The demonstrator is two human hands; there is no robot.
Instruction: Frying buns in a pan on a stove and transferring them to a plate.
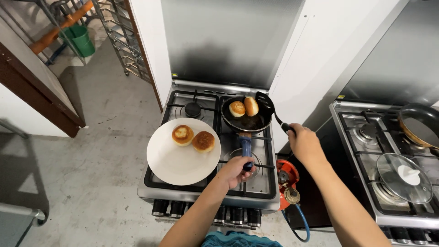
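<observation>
While the left hand [234, 170] grips the blue handle [246, 148] of the black frying pan [247, 121] on the stove [263, 183], the right hand [304, 144] clasps a black spatula [266, 104] tilting one fried bun [251, 106] beside another.

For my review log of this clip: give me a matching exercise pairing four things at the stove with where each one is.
Things:
1. white plate
2. spatula
3. frying pan
4. glass lid

Places:
A. on the second stove, at the right
B. held by its blue handle in the left hand
C. on the stove's left side, two browned buns on it
D. in the right hand, blade at the pan's rim

Pairs: 1-C, 2-D, 3-B, 4-A
</observation>
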